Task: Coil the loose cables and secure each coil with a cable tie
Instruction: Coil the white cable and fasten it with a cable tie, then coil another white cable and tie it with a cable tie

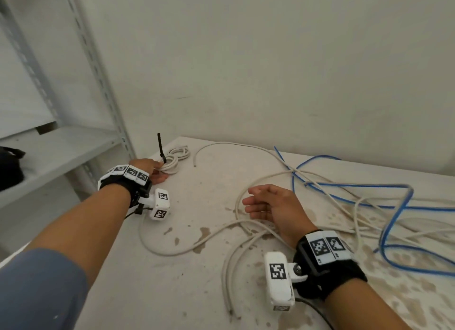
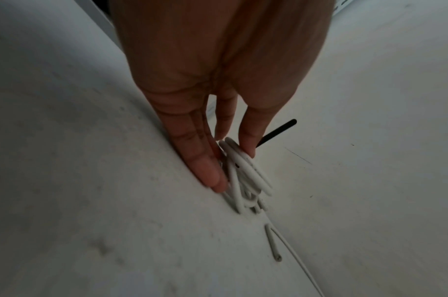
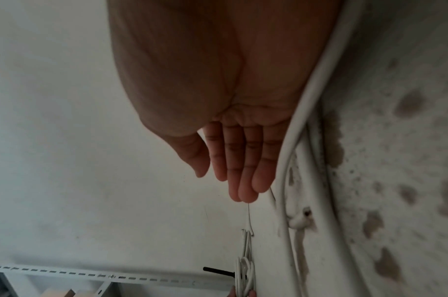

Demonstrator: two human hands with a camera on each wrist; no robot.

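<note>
A small coil of white cable [image 1: 172,161] [image 2: 243,176] lies at the table's far left corner. A black cable tie [image 1: 161,147] [image 2: 278,130] sticks up from it. My left hand [image 1: 157,171] [image 2: 233,166] pinches the coil between thumb and fingers. Loose white cables [image 1: 170,254] [image 3: 296,140] sprawl over the middle of the table, tangled with a blue cable [image 1: 418,207] at the right. My right hand [image 1: 248,204] [image 3: 230,180] hovers over the white cables with straight fingers and holds nothing. The coil [image 3: 244,271] and the tie [image 3: 218,270] show far off in the right wrist view.
The stained white table [image 1: 172,292] stands against a bare wall. A grey metal shelving rack [image 1: 105,83] rises just left of the table, with a black bag [image 1: 9,167] on its shelf. A cut cable end [image 2: 273,247] lies beside the coil.
</note>
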